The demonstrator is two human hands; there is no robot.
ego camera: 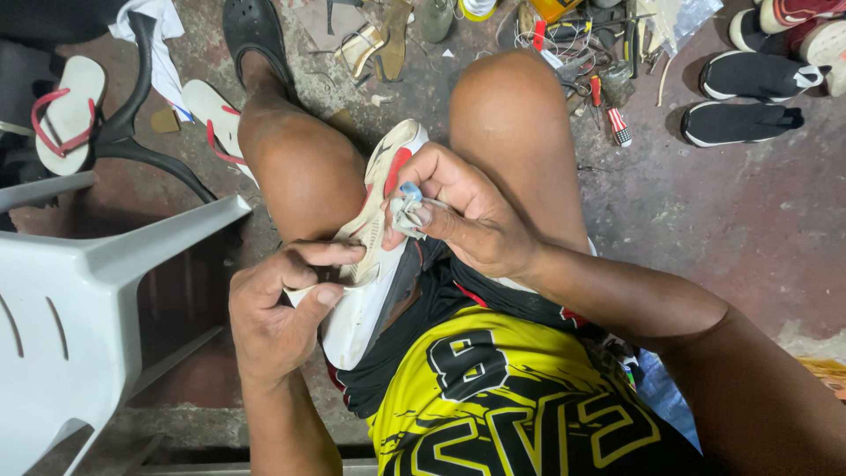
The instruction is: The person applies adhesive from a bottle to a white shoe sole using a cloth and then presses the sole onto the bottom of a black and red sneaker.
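A white sneaker with red marks on its sole lies sole-up between my knees, toe pointing away from me. My left hand grips the sneaker's edge near the heel, thumb and forefinger pinching the sole rim. My right hand is closed around a small crumpled tube with a blue cap, its tip pressed at the sole's side. Both hands touch the shoe.
A white plastic chair stands at my left. White flip-flops with red straps and a black clog lie on the floor. Tools and screwdrivers clutter the top. Black slip-on shoes sit top right.
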